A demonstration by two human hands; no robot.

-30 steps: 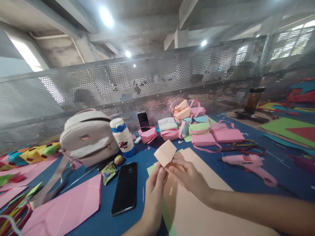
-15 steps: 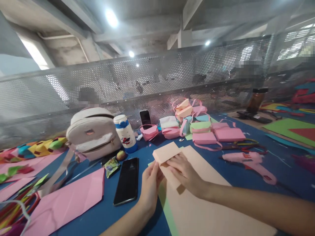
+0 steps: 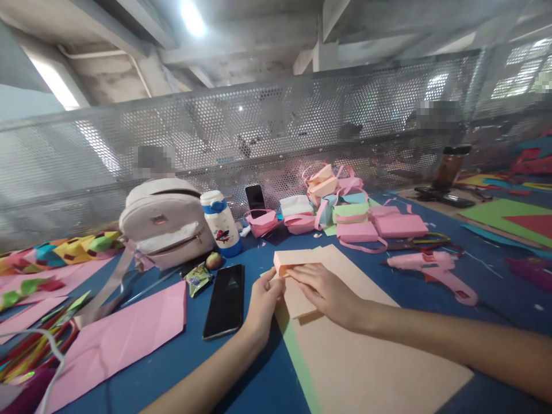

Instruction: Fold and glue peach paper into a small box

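Note:
A folded peach paper box (image 3: 297,257) with a raised upper fold and a flat lower flap rests over a large peach sheet (image 3: 371,351). My left hand (image 3: 264,302) is closed at the box's left edge, thumb and fingers pinching the paper. From the right, my right hand (image 3: 330,293) lies across the box, its fingers stretched out and pressed on the paper under the upper fold; its thumb is hard to make out. Under the peach sheet a green sheet (image 3: 297,368) shows along its left side. A black phone (image 3: 224,302) lies left of my left hand.
Small pink paper bags (image 3: 356,232) stand at the back, by a second phone (image 3: 255,198). A pink glue gun (image 3: 435,267) lies at right. To the left are a white backpack (image 3: 164,221), a bottle (image 3: 221,230), a snack packet (image 3: 199,279) and pink paper (image 3: 129,339).
The box has tipped down toward the sheet, and its upper fold now shows its open inner side. My right fingers have flattened under that fold. The camera view has shifted slightly.

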